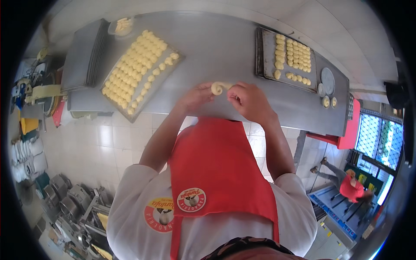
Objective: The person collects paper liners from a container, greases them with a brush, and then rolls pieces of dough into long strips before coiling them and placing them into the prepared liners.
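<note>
Close to the near edge of the metal table (208, 47), I hold a pale yellow strip of dough (220, 86) up between my hands. Its left end is curled into a loop. The fingers of my left hand (200, 96) press on the curled end. My right hand (249, 99) is closed round the other end, which its fingers partly hide. To the left lies a tray (170, 66) with rows of small dough pieces (132, 71). A dark-rimmed tray (268, 47) at the right carries more rolled dough pieces (298, 55).
Flat dark trays (83, 54) are stacked at the far left, beside a clear tub (113, 28) of pale pieces. Round containers (328, 81) stand at the table's right end. Machines (71, 201) occupy the lower left. Another person (352, 188) in a red top is off to the right.
</note>
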### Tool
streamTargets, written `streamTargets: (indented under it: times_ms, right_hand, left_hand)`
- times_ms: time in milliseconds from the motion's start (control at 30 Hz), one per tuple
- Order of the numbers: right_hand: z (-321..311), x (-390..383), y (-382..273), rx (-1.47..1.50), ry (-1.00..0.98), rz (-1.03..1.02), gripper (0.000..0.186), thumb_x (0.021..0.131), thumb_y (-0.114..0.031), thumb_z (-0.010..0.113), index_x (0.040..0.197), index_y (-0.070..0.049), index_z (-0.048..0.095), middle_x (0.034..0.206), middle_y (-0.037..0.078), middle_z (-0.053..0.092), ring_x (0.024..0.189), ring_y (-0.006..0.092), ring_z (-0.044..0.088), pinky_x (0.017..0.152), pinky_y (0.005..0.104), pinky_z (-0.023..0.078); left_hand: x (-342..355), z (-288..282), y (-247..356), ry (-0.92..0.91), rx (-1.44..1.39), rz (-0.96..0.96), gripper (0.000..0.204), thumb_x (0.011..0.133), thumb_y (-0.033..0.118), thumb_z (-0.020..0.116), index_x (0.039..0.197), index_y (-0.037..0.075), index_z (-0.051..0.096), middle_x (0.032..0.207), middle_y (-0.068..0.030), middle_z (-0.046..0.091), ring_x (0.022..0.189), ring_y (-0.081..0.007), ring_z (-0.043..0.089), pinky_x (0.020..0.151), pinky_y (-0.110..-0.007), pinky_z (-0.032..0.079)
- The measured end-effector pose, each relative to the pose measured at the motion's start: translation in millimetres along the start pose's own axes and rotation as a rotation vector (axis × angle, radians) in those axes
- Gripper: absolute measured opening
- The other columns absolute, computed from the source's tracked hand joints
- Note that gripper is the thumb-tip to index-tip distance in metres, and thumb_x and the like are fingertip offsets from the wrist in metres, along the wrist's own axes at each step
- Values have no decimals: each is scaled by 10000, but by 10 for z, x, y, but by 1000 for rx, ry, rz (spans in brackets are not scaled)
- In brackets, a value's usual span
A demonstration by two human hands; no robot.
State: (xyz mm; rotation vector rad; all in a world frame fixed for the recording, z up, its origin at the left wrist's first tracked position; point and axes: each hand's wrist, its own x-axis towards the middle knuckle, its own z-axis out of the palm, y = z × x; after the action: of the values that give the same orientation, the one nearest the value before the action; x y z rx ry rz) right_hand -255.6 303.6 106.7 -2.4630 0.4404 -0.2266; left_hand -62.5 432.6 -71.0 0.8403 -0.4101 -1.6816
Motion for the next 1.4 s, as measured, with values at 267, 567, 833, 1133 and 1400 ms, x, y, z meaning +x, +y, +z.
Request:
streamTargets:
  times_ms: [267,567,833,1133,1400]
  right_hand:
    - [-22,-427,924,635,72,373,198,991,-150,673,1120,-7,718,989,82,705,901,189,672,793,340,542]
    - [-372,-1127,2535,536,389,222,326,953,-214,744,1193,0,690,1149,120,652,1016,210,667,811,350,562]
    - [-837,-2039,4115,1317,501,861,386,989,-296,698,1268,-35,642,1097,86,672,899,195,659,746,356,559]
    - [-2806,-2643,5516,801,1212,527,465,1067,-365,574,1380,-25,525,1178,84,656,1084,184,621,910,318,511]
    - [-2104,-3031,6159,179,1024,931,354,987,-186,653,1292,-14,602,1198,206,640,1116,369,611,976,442,481]
  left_hand:
    - [476,842,-126,-91,285,3,350,1043,105,567,1392,78,590,1186,-7,667,1040,-135,637,883,-298,536]
    - [1964,1776,-674,-148,87,44,371,1053,102,514,1405,-10,551,1310,-104,637,1141,-214,661,983,-413,570]
    - [3473,3087,-1510,352,560,-44,596,1050,305,610,1541,25,424,1498,-189,498,945,-255,735,752,-389,621]
    - [3990,3186,-1660,436,719,-208,577,1018,336,654,1484,29,505,1455,-151,536,965,-224,719,815,-345,578]
    - [3867,3105,-1652,536,687,-285,480,1018,295,635,1396,4,582,1235,-122,674,1004,-192,698,836,-324,543]
